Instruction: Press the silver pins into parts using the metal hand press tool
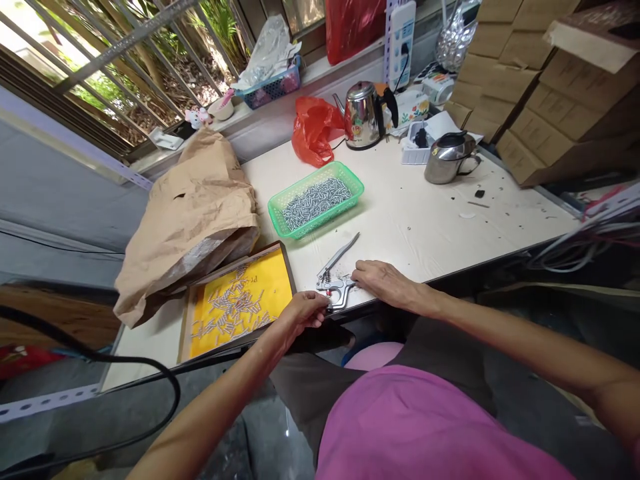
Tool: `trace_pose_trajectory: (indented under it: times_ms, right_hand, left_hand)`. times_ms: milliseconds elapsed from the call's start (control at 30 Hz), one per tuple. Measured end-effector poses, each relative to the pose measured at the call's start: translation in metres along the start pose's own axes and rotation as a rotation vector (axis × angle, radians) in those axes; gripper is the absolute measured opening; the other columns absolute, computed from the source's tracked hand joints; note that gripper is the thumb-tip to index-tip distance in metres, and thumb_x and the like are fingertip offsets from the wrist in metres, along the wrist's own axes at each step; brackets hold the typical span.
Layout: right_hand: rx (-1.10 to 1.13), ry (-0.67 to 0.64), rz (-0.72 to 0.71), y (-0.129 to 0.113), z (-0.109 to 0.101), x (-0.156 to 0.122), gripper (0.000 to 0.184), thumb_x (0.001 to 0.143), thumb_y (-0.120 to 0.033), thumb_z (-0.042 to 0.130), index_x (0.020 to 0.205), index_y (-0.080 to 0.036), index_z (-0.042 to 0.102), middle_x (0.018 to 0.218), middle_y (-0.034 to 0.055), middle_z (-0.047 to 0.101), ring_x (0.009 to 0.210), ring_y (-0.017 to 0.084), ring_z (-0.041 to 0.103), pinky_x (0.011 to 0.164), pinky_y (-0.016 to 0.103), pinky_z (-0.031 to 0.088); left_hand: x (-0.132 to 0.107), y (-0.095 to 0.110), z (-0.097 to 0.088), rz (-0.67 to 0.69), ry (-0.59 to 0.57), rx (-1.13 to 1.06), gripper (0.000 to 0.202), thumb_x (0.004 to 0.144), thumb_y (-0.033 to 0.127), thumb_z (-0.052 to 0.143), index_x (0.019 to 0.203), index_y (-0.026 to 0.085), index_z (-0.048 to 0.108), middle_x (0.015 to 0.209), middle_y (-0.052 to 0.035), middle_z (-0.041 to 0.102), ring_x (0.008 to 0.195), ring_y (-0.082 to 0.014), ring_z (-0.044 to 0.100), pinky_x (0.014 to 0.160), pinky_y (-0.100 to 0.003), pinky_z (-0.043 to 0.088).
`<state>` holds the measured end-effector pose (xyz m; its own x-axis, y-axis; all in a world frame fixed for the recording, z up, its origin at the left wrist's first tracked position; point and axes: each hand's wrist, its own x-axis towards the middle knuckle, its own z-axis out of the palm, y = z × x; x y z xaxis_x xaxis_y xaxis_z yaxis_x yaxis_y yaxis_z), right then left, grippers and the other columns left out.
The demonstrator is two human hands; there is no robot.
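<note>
A pair of metal hand pliers [342,285], like snap-fastener pliers, lies near the table's front edge, its upper handle raised and jaws apart. My right hand [383,283] is closed around the end of its lower handle. At the jaws, beside a small red part, my left hand [309,311] has its fingers pinched together; what they hold is too small to make out. Left of it, a shallow tray [286,265] with a yellow lining holds scattered small metal pieces [237,303]. Behind the pliers, a green plastic basket [315,230] contains many similar small metal pieces [317,200].
A large brown paper bag [193,200] lies at the left. Along the back are a red plastic bag [314,130] and a kettle [364,120]. A steel pot [447,160] stands at the right, before stacked cardboard boxes [555,100]. A black cable [173,380] loops at the lower left.
</note>
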<state>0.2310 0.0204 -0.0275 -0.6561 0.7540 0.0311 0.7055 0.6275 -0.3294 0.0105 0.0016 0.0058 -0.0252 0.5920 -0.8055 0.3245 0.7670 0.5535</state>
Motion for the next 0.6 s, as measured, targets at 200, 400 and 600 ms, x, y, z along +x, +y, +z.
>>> trace_pose_trajectory:
  times_ms: [200, 400, 600]
  right_hand:
    - [-0.001, 0.087, -0.052, 0.003, 0.007, -0.001, 0.018, 0.095, -0.014, 0.044, 0.09, -0.015, 0.062, 0.088, 0.0051, 0.056, 0.074, 0.014, 0.047, 0.068, 0.028, 0.032]
    - [-0.028, 0.104, -0.073, 0.006, 0.006, 0.002, 0.019, 0.094, -0.012, 0.043, 0.087, -0.015, 0.061, 0.086, 0.0054, 0.056, 0.073, 0.015, 0.046, 0.068, 0.029, 0.031]
    - [-0.036, 0.092, -0.047, -0.004, -0.007, 0.003, 0.017, 0.095, -0.02, 0.046, 0.093, -0.016, 0.062, 0.095, 0.0078, 0.054, 0.082, 0.017, 0.048, 0.069, 0.03, 0.032]
  left_hand:
    - [0.0, -0.001, -0.002, 0.042, -0.031, 0.022, 0.019, 0.076, 0.022, 0.07, 0.07, 0.014, 0.053, 0.049, 0.0051, 0.052, 0.038, -0.0054, 0.048, 0.039, -0.016, 0.041]
    - [0.0, 0.002, 0.0, 0.032, -0.019, 0.067, 0.022, 0.074, 0.025, 0.072, 0.069, 0.014, 0.053, 0.051, 0.0046, 0.053, 0.039, -0.0052, 0.049, 0.038, -0.015, 0.04]
    - [0.002, 0.002, -0.003, 0.004, -0.059, 0.046, 0.028, 0.067, 0.029, 0.078, 0.069, 0.013, 0.055, 0.05, 0.0053, 0.053, 0.038, -0.0042, 0.048, 0.038, -0.015, 0.041]
